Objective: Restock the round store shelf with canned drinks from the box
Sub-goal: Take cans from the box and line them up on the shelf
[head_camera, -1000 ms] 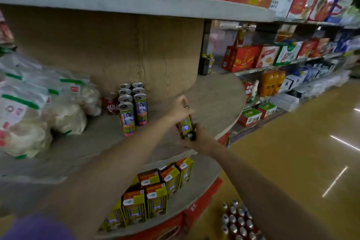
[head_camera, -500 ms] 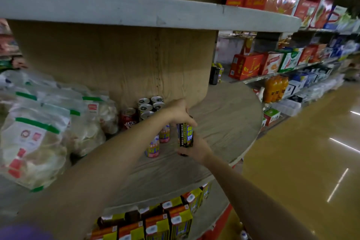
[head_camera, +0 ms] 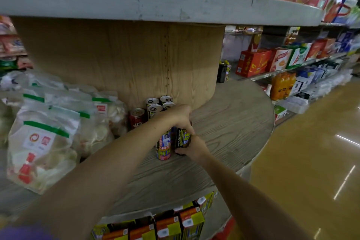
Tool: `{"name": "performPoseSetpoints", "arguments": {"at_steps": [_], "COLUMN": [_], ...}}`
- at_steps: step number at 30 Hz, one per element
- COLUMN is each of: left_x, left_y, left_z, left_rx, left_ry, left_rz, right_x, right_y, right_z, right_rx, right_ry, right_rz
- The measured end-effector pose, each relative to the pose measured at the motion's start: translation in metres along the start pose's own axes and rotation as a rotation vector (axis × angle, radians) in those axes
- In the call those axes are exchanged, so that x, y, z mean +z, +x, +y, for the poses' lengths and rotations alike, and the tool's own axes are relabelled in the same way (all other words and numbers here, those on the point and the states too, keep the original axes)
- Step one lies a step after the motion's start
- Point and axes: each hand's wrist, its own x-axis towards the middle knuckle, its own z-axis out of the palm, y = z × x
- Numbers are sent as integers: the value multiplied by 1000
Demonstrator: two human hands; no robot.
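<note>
A black can (head_camera: 182, 138) is being set down on the round shelf (head_camera: 233, 122), gripped at the top by the left hand (head_camera: 182, 116) and cupped low by the right hand (head_camera: 194, 147). A second ago it was being carried clear of the shelf edge; now it is being pressed in beside a colourful can (head_camera: 164, 146), the two touching. The row is being extended outward from the cans (head_camera: 158, 103) by the wooden core. Bags (head_camera: 44, 138) are lying to the left. Release is being awaited; more cans are likely needed.
</note>
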Motion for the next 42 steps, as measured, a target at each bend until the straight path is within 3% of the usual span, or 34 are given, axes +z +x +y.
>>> {"name": "performPoseSetpoints", "arguments": {"at_steps": [7,11,18,28,34,39,42], "left_x": [-7,-8,1,-6,8,32,62], "left_y": [-4,-11,-19,-18,-9,12,31], "left_z": [5,11,10,11,23,69,120], "left_rx": [72,31,-46,-25,135,297,418], "left_ry": [94,161,238,187,153,151,-10], "left_rz": [-84,16,213,234,165,111,-24], "right_x": [-12,-6,-4,0,1,-46,-90], "right_y": [-1,8,-3,5,-4,-38,-71], "right_z": [-1,8,1,-8,10,57,94], "right_rx": [28,40,17,-15,35,73,138], "right_ry": [19,112,75,-27,36,-10,-28], "right_rz": [-37,-94,-12,-14,-3,152,268]}}
